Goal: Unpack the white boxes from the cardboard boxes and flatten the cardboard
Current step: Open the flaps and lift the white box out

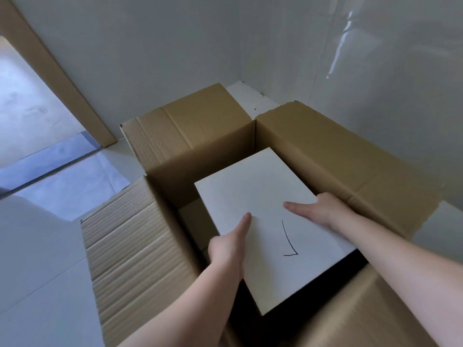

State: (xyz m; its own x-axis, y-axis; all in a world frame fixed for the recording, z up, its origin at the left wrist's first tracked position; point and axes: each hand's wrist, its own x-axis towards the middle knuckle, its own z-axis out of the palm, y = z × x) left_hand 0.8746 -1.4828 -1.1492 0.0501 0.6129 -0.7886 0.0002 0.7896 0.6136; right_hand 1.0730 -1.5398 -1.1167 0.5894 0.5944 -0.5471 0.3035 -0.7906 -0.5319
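A large open cardboard box (200,146) stands in front of me with its four flaps spread outward. Inside its opening sits a white box (253,196), tilted, with a black pen mark on its top face. My left hand (229,249) grips the white box at its left edge, thumb lying on top and fingers hidden below. My right hand (318,210) holds the right edge the same way, thumb across the top. Beneath the white box the inside of the cardboard box is dark; a pale surface shows at the lower left of the opening.
A pale wall (325,58) rises close behind and to the right of the cardboard box. A brown door frame (57,78) runs diagonally at the left, with a doorway and grey floor beyond it. Light floor tiles (37,259) lie to the left.
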